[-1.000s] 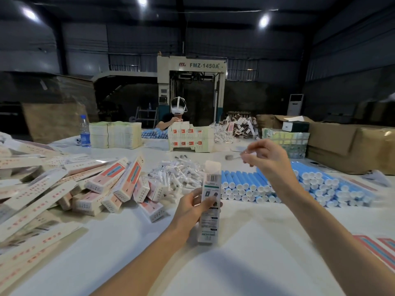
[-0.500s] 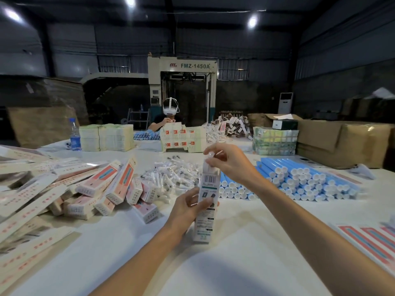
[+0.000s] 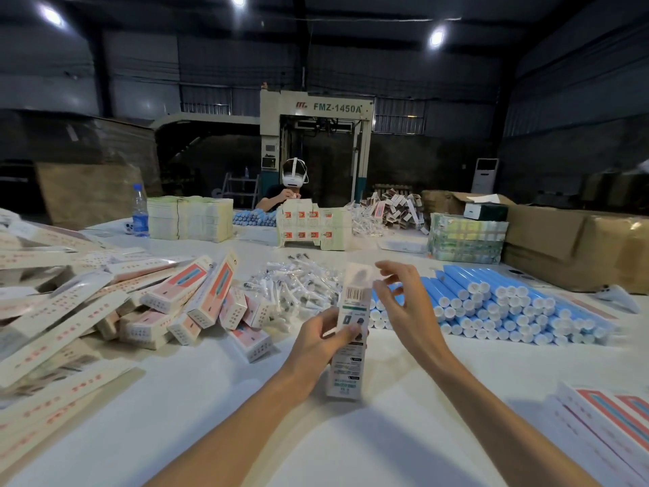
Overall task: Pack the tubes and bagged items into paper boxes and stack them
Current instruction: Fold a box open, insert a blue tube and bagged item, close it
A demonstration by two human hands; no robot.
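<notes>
Broadly, our white table (image 3: 368, 437) fills the lower frame, blue plastic tubes (image 3: 491, 304) stacked right of centre; our left hand (image 3: 321, 342) grips the tall printed paper box (image 3: 353, 297) upright mid-frame, our right hand (image 3: 404, 307) spread-fingered beside its top.

White table (image 3: 368, 451) bearing, left to right: flat paper cartons (image 3: 52, 311), heaped pink-and-white paper boxes (image 3: 182, 304), clear bagged items (image 3: 295, 286), stacked blue white-capped tubes (image 3: 491, 304). Far side: 1 blue-labelled water bottle (image 3: 139, 212), brown cardboard cartons (image 3: 579, 247).

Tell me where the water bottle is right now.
In the head view, the water bottle stands upright on the far left of the table, just left of the stacked flat cartons.
</notes>
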